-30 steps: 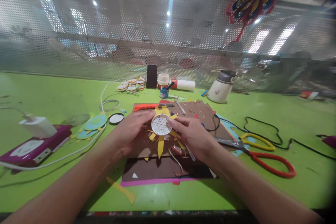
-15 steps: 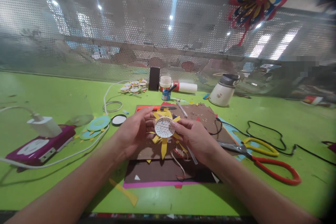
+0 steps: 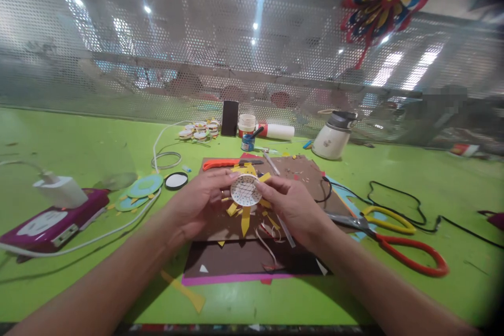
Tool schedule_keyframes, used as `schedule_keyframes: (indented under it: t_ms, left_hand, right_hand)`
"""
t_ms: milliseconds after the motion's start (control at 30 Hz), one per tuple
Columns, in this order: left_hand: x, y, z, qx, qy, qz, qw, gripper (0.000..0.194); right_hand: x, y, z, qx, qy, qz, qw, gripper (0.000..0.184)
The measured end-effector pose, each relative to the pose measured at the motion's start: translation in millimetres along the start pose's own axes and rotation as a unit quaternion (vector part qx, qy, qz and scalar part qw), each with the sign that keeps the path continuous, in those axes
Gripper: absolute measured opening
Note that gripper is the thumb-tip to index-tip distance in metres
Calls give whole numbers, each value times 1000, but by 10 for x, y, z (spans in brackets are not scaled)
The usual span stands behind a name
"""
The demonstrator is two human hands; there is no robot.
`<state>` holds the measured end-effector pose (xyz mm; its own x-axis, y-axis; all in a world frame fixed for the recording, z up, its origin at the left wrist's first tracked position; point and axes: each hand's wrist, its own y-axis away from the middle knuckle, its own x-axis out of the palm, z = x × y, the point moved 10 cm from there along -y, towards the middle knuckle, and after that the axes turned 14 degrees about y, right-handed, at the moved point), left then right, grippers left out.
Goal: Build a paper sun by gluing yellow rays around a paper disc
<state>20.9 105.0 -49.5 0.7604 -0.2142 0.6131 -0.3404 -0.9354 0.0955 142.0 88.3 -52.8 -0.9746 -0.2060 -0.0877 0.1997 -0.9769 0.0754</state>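
A round white paper disc (image 3: 245,190) with a dotted, lined pattern is held up at the centre of the head view. Pointed yellow paper strips (image 3: 245,220) stick out around its edge. My left hand (image 3: 205,197) grips the disc's left rim between thumb and fingers. On the right rim, my right hand (image 3: 289,202) pinches it, thumb on the patterned face. Below both hands lies brown card (image 3: 228,257) with scraps. An orange utility knife (image 3: 220,164) lies just behind the disc. A red-and-white string (image 3: 268,249) lies on the card under it.
Large scissors (image 3: 372,231) with red and yellow handles lie right. A purple power strip (image 3: 59,220) with a white charger stands left, near blue paper rings (image 3: 145,187). Behind are jars (image 3: 247,139), a phone (image 3: 230,118), and a white bottle (image 3: 333,136). Cables cross both sides.
My left fingers have moved in from beside the disc onto its upper left rim, uncovering the orange knife handle. The disc stays in nearly the same place, and the view has shifted slightly.
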Motion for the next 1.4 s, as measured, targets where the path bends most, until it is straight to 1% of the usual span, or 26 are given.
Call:
schedule_keyframes:
  t_ms: [133, 300, 433, 500, 567, 633, 700, 767, 867, 1033, 1133, 1233, 1333, 1400]
  left_hand:
    - [13, 8, 2, -9, 16, 2, 1000, 11]
    - [49, 33, 4, -11, 19, 4, 1000, 9]
    - [-5, 13, -1, -3, 55, -16, 998, 13]
    - [-29, 0, 0, -3, 57, -20, 998, 14]
    - [-45, 0, -10, -1, 35, -24, 999, 16]
    - [-51, 19, -47, 13, -8, -29, 999, 18]
    - [-25, 46, -84, 29, -56, -23, 998, 20]
    - [19, 63, -92, 37, -92, -6, 995, 20]
    - [74, 59, -52, 30, -134, 23, 990, 20]
    - [109, 48, -46, 35, -188, 30, 981, 18]
    - [148, 73, -110, 62, -227, 28, 971, 19]
    - [190, 108, -228, 115, -274, 29, 954, 21]
    - [270, 157, -341, 178, -310, 55, 932, 21]
    - [297, 181, -380, 201, -323, 65, 922, 22]
  right_hand:
    - [-1, -1, 6, -2, 4, -1, 1000, 35]
    - [23, 2, -17, 8, -18, 6, 1000, 34]
    - [8, -11, -9, -6, -33, -1, 999, 31]
    - [-14, -22, -3, -18, -33, -7, 999, 29]
    - [-34, -36, 23, -39, -37, -9, 999, 28]
    - [-60, -49, 70, -63, -44, -10, 997, 26]
    - [-99, -62, 108, -74, -56, -17, 996, 25]
    - [-139, -71, 131, -70, -74, -28, 994, 23]
    - [-161, -65, 180, -68, -101, -32, 992, 22]
    - [-148, -43, 211, -61, -110, -20, 992, 18]
    - [-140, -51, 199, -61, -119, -5, 991, 18]
    - [-74, -53, 175, -54, -136, 35, 989, 18]
    - [-13, -25, 150, -35, -154, 61, 986, 20]
    - [14, 5, 161, -31, -166, 69, 983, 19]
